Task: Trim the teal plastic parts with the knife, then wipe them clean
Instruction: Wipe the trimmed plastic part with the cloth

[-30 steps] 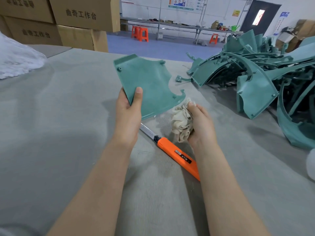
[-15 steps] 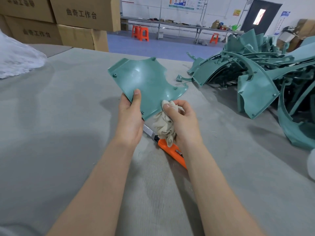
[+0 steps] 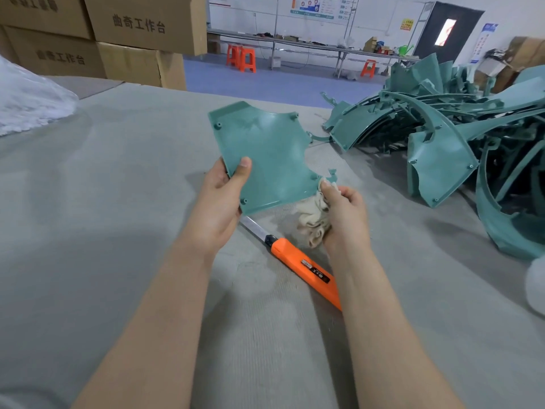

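Left hand (image 3: 218, 202) grips one flat teal plastic panel (image 3: 265, 154); right hand (image 3: 345, 215) clutches one crumpled beige cloth (image 3: 312, 221).
One orange-handled utility knife (image 3: 295, 258) lies mid-table (image 3: 118, 231).

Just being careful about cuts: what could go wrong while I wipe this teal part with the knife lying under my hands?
The knife lies blade out just below the left hand; lowering that hand might meet the edge. That hand holds the teal part by one edge, so the cloth pushing at its far corner could twist it loose.
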Available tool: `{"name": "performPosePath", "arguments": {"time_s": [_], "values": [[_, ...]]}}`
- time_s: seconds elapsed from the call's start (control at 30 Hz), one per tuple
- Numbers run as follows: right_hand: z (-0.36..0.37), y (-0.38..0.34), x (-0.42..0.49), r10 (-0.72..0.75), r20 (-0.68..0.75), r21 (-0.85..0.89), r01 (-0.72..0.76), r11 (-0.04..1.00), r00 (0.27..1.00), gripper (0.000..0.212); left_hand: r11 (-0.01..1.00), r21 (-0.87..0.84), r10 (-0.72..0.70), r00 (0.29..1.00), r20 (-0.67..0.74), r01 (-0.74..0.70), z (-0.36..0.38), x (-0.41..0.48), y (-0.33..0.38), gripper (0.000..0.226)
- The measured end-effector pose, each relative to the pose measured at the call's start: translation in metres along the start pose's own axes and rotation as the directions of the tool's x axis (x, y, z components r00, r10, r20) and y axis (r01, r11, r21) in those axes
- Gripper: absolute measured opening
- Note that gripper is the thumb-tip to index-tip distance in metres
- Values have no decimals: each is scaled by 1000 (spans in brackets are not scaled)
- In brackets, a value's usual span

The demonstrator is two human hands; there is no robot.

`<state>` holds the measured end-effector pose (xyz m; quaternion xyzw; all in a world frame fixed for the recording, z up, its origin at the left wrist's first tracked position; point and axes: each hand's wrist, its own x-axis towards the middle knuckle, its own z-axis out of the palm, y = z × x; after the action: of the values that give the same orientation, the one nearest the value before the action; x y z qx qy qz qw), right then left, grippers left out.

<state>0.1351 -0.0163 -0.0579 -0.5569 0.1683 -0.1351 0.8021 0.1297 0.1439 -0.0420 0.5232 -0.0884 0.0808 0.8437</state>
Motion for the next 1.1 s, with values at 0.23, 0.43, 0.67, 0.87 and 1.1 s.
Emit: {"name": "performPosePath", "arguments": {"time_s": [0.23, 0.43, 0.67, 0.87, 1.1], "values": [[-18, -7, 18, 158, -12, 203, -152, 967, 987, 32, 998, -54, -30, 994, 102, 36, -14, 3, 5, 23], [-28, -9, 23, 195, -38, 257, -179, 950, 980, 27, 985, -164, -28, 995, 96, 44, -26, 5, 9, 24], [-20, -8, 20, 182, -60, 234, -163, 958, 981, 19, 967, -252, -65, 986, -151, 26, -29, 11, 5, 23], [17, 2, -7, 242, 164, 255, -278, 926, 956, 27, 974, -228, -61, 976, -210, 12, -13, 9, -3, 22], [33, 9, -21, 279, 334, 418, -407, 812, 900, 49, 983, -185, -27, 986, -167, -4, 5, 5, -10, 17]]}}
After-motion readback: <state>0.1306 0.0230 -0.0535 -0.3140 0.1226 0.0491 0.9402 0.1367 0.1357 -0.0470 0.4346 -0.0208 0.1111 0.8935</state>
